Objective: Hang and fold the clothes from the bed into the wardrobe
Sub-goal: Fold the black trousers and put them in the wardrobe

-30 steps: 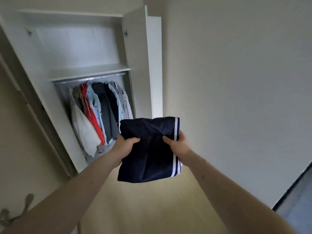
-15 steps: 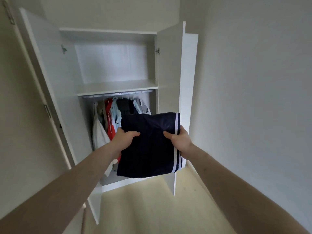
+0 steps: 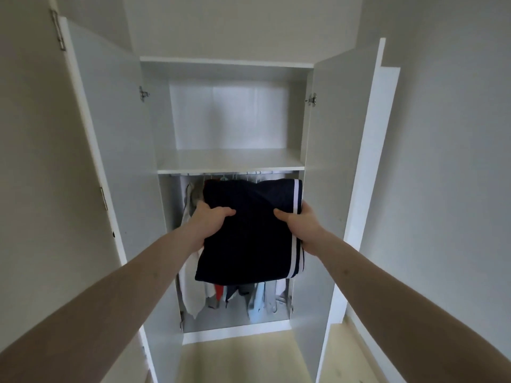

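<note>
Both hands, left hand (image 3: 211, 223) and right hand (image 3: 300, 225), grip the folded navy shorts (image 3: 249, 236) before the open wardrobe (image 3: 229, 161); next, I think, lift them onto its shelf (image 3: 231, 170)

A home bedroom is suggested: a white built-in wardrobe (image 3: 229, 161) is seen at frame centre, doors open, with hung clothes (image 3: 193, 294) below its shelf (image 3: 231, 161), pale walls around.

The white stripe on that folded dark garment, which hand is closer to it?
Right. The right hand grips the folded dark garment right at the white stripe, while the left hand holds the opposite edge.
</note>
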`<state>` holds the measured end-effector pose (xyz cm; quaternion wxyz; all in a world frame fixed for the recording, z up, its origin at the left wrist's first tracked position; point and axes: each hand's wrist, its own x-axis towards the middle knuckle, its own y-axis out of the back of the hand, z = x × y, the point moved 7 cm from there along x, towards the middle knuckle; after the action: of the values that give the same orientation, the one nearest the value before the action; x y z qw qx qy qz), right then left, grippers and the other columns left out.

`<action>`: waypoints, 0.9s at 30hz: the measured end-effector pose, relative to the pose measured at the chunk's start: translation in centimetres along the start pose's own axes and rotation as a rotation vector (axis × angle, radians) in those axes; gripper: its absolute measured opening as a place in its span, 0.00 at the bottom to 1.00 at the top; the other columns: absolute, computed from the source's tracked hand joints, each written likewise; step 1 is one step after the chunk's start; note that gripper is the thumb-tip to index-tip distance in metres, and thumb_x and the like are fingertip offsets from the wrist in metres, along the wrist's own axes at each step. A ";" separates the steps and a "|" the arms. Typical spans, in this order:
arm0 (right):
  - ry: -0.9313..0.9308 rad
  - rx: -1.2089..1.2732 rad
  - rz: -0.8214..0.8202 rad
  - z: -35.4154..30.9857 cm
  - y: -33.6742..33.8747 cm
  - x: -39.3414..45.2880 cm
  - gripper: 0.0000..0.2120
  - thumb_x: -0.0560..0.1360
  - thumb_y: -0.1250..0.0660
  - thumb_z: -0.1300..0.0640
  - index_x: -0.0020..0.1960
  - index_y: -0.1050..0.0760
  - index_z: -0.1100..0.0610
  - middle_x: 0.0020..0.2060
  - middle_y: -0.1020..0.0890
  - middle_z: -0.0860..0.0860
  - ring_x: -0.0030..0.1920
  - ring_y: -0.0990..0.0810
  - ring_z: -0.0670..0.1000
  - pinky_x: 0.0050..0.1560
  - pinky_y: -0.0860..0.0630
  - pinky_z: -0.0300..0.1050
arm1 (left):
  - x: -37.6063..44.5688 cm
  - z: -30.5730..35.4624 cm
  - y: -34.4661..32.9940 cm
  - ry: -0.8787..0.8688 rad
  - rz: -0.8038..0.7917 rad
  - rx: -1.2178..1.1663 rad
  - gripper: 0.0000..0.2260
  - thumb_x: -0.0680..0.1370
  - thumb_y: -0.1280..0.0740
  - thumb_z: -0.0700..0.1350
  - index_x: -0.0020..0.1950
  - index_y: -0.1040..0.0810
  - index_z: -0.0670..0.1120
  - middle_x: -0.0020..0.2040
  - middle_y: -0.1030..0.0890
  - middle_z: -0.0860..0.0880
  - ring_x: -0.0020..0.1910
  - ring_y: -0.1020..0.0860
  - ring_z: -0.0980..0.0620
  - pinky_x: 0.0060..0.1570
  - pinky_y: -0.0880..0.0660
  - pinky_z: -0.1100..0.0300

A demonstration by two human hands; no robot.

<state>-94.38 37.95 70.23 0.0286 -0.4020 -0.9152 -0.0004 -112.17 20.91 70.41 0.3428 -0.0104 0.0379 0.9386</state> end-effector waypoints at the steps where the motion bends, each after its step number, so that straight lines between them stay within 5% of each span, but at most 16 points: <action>1: -0.002 -0.002 0.001 0.0 -0.6 1.8 0.26 0.75 0.23 0.59 0.70 0.27 0.54 0.60 0.17 0.54 0.60 0.17 0.59 0.65 0.22 0.63 | 1.7 0.2 0.4 -0.003 0.006 0.005 0.46 0.64 0.24 0.52 0.78 0.39 0.45 0.66 0.23 0.42 0.59 0.20 0.39 0.63 0.22 0.40; 12: 0.063 0.005 0.011 -2.4 -9.1 20.4 0.18 0.76 0.25 0.61 0.64 0.24 0.56 0.55 0.15 0.53 0.55 0.15 0.55 0.57 0.18 0.52 | 20.6 4.5 6.6 -0.058 0.045 0.025 0.43 0.63 0.24 0.51 0.74 0.36 0.43 0.63 0.22 0.43 0.58 0.19 0.41 0.60 0.20 0.43; 20: 0.042 -0.016 -0.020 -3.4 -14.3 33.5 0.21 0.76 0.25 0.61 0.66 0.26 0.58 0.57 0.16 0.55 0.56 0.16 0.58 0.63 0.20 0.58 | 33.1 7.1 10.3 -0.089 0.074 0.051 0.39 0.66 0.24 0.49 0.74 0.32 0.39 0.62 0.20 0.42 0.55 0.18 0.43 0.50 0.18 0.51; 27: 0.050 -0.040 -0.118 -4.7 -18.5 48.0 0.22 0.76 0.25 0.60 0.68 0.26 0.59 0.58 0.16 0.56 0.57 0.16 0.59 0.63 0.20 0.59 | 46.2 9.2 13.0 -0.086 0.175 0.067 0.29 0.74 0.24 0.44 0.72 0.30 0.39 0.59 0.19 0.42 0.53 0.17 0.42 0.54 0.18 0.49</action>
<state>-140.16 60.66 77.82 0.0434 -0.3479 -0.9360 -0.0307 -155.77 41.43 78.37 0.2610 0.0448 0.0553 0.9627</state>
